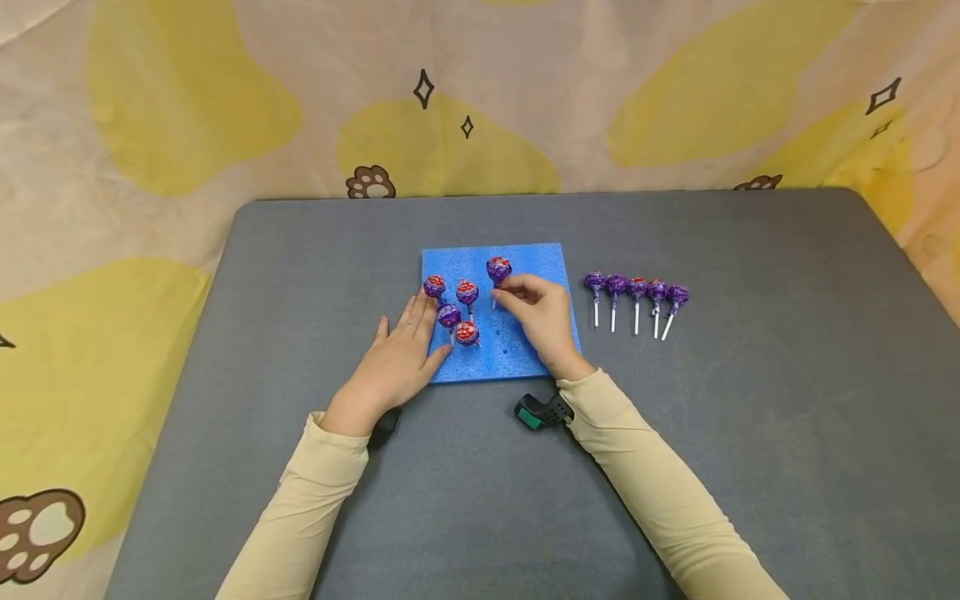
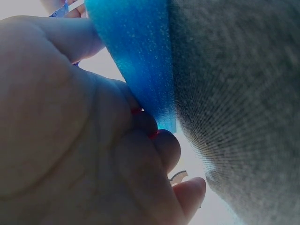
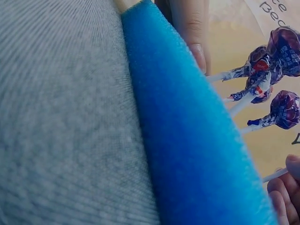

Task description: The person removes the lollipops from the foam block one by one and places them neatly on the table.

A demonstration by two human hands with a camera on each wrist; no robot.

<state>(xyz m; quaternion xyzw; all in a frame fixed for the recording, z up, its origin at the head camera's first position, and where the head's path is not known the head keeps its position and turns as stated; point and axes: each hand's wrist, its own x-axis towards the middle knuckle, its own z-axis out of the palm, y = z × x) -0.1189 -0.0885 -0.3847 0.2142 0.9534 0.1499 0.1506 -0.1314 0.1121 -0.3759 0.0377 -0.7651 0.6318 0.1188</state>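
A blue foam board point(image 1: 517, 354) lies on the table with several purple-and-red wrapped lollipops point(image 1: 467, 292) standing upright in its left half. My left hand point(image 1: 393, 362) rests at the board's left edge, fingers extended and thumb near the front corner. In the left wrist view its fingers point(image 2: 161, 147) lie along the foam's side. Over the board, my right hand point(image 1: 546, 325) pinches the white stick of another lollipop point(image 1: 498, 268), its wrapped head up, near the back. The right wrist view shows that stick point(image 3: 275, 175) between thumb and fingers, close over the foam.
Right of the board, several more lollipops point(image 1: 637, 287) lie in a row on the grey table point(image 1: 750, 417), sticks toward me. Small holes show in the foam's front part. A patterned cloth point(image 1: 495, 158) hangs behind the table. Each wrist wears a black strap.
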